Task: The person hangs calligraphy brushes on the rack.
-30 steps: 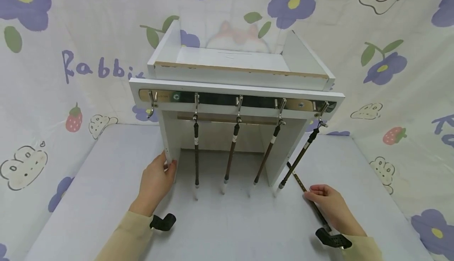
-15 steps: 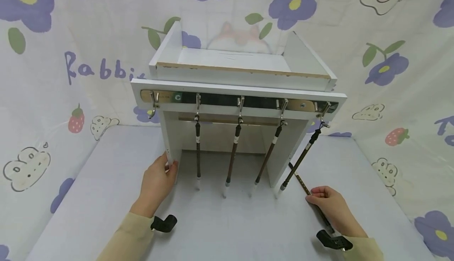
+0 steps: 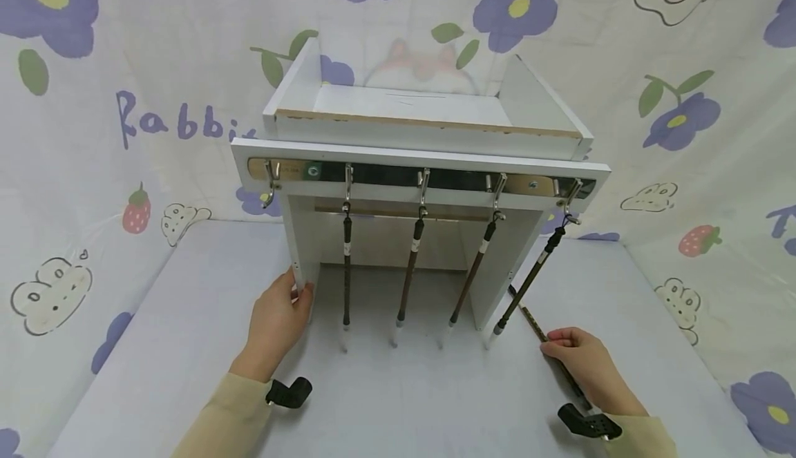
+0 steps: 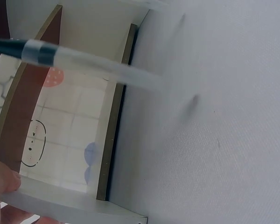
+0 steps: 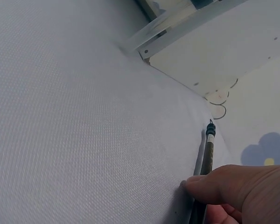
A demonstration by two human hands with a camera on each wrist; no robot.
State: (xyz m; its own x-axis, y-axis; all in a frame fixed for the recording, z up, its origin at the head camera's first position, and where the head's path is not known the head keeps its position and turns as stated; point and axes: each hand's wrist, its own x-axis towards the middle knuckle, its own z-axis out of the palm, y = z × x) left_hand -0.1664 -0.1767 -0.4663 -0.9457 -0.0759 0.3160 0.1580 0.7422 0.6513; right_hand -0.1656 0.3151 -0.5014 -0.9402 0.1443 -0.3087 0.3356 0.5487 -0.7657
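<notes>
My left hand (image 3: pixel 276 323) grips the left side panel of a white wooden rack (image 3: pixel 423 148); in the left wrist view the thumb presses the inner face of that panel (image 4: pixel 70 198). Low on the right, my right hand (image 3: pixel 584 361) pinches a dark calligraphy brush (image 5: pixel 206 161) between thumb and fingers, close over the table. Its hanging loop end points away from me, and its lower end is hidden by the hand and wrist. Several similar brushes (image 3: pixel 410 271) with pale tips hang by loops from the rack's metal hook rail (image 3: pixel 385 176).
The leftmost hook (image 3: pixel 270 185) carries no brush. On top of the rack is a shallow tray section (image 3: pixel 423 121) with raised sides. A white-covered table (image 3: pixel 398 403) stretches in front, and a curtain (image 3: pixel 205 43) printed with flowers and rabbits stands behind and at both sides.
The hanging brushes sway slightly, most visibly the leftmost one. Both hands keep their holds, with the whole view shifting a little.
</notes>
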